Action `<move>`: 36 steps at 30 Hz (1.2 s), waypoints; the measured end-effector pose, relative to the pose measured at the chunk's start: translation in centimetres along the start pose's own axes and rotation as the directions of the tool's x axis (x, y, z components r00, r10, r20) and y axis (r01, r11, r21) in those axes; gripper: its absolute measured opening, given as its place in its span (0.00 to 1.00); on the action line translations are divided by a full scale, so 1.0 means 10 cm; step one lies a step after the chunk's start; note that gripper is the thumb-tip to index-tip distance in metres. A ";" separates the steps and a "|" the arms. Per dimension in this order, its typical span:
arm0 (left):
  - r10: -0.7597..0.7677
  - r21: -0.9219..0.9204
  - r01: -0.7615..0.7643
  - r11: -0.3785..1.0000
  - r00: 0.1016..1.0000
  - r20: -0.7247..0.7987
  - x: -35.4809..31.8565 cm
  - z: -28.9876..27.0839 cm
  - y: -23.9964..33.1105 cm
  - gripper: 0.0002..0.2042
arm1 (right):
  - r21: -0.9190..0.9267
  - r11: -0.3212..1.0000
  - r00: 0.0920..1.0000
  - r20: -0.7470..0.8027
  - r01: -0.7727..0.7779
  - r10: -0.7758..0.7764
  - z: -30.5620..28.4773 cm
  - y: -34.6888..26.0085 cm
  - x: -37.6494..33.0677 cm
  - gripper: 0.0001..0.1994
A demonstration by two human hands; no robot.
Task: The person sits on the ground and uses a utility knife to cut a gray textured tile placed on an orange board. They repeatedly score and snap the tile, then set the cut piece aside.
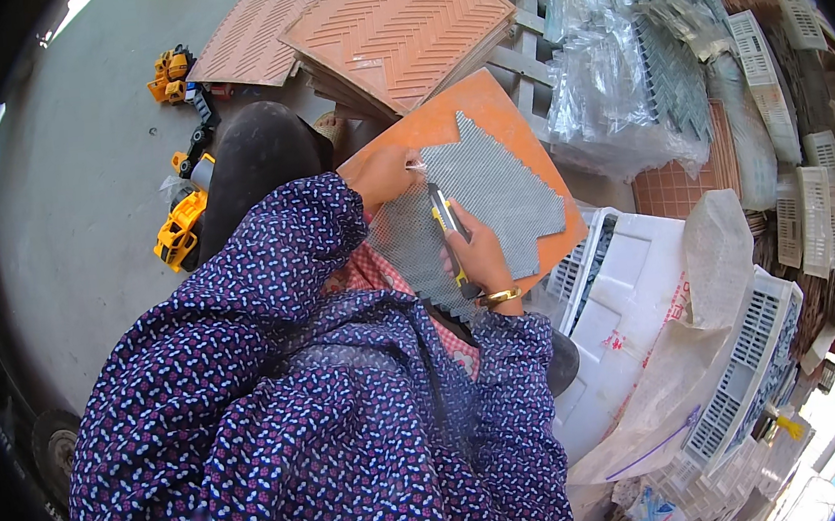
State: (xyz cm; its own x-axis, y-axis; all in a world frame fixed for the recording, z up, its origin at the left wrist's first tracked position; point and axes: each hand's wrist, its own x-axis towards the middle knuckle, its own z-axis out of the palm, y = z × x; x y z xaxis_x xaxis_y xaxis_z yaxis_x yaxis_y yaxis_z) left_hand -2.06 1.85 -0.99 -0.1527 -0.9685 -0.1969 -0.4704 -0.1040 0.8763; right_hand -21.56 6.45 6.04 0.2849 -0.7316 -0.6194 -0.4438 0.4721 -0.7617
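Observation:
A grey mosaic sheet (491,188) with stepped edges and a fine pattern lies on an orange board (527,149) over my lap. My right hand (480,254) is wrapped round a yellow and black utility knife (450,219), its front end pointing up the sheet toward my left fingers. At the sheet's upper left edge, my left hand (384,175) is closed in a pinch. A small whitish bit shows at those fingertips, too small to name. Part of the sheet's lower edge is hidden by my right hand and sleeve.
Ahead stands a stack of terracotta-coloured grooved panels (400,21). Plastic-wrapped grey sheets (620,70) are piled at the far right. Close on my right are a white sack (630,270) and a plastic crate (745,370). Yellow toy trucks (180,228) lie on the floor leftward.

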 end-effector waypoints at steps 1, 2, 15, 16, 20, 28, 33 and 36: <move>0.004 -0.002 -0.004 1.000 1.000 -0.012 -0.01 0.00 0.01 0.06 | 0.013 1.000 1.000 0.012 -0.013 0.013 -0.02 -0.01 0.01 0.25; 0.009 -0.003 -0.009 1.000 1.000 -0.024 -0.02 -0.01 0.02 0.06 | 0.002 1.000 1.000 0.025 -0.012 0.012 -0.04 -0.03 0.01 0.25; 0.011 0.014 -0.011 1.000 1.000 -0.021 -0.01 -0.02 0.00 0.05 | -0.102 0.995 0.999 0.034 0.019 -0.015 -0.05 -0.14 0.05 0.25; 0.026 0.012 -0.026 1.000 0.999 -0.021 0.00 0.00 0.00 0.05 | -0.118 0.993 0.999 0.045 0.022 -0.017 -0.09 -0.16 0.05 0.25; -0.002 -0.025 0.003 1.000 1.000 0.021 0.00 0.00 0.03 0.05 | -0.125 0.992 0.994 0.110 -0.011 0.025 -0.21 -0.21 0.08 0.25; 0.010 0.008 -0.010 1.000 1.000 -0.021 -0.05 -0.03 0.01 0.05 | -0.151 0.986 0.986 -0.139 0.068 -0.089 0.32 0.01 -0.07 0.26; -0.034 -0.018 0.034 0.999 0.999 -0.006 -0.06 -0.15 -0.02 0.07 | -0.194 0.978 0.983 -0.148 0.079 -0.109 0.64 0.04 -0.17 0.27; 0.005 -0.034 -0.002 0.999 0.998 0.070 0.03 -0.11 0.11 0.06 | -0.259 0.957 0.924 -0.318 0.132 -0.214 0.76 0.35 -0.07 0.27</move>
State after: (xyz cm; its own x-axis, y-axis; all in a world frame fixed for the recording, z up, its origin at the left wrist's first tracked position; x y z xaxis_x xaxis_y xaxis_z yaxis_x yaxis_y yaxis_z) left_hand -1.69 1.16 0.34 -0.2154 -0.9507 -0.2232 -0.4401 -0.1095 0.8912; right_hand -16.83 12.33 2.37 0.0878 -0.9330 -0.3490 -0.6068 0.2277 -0.7615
